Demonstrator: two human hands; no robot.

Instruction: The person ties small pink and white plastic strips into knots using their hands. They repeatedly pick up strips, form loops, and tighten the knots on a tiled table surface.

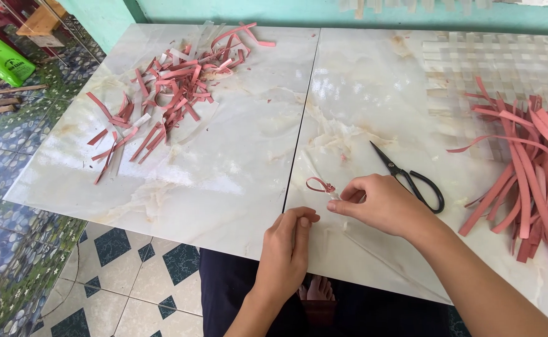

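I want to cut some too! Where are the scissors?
In the head view, the black scissors lie on the marble table, just beyond the right hand, left of the long red strips.

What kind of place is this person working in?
Probably a home craft corner: marble-patterned slabs serve as a table over a tiled floor, with heaps of red strips, black scissors and a pale woven mat.

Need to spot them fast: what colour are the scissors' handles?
Black, on the scissors beside the right hand; head view.
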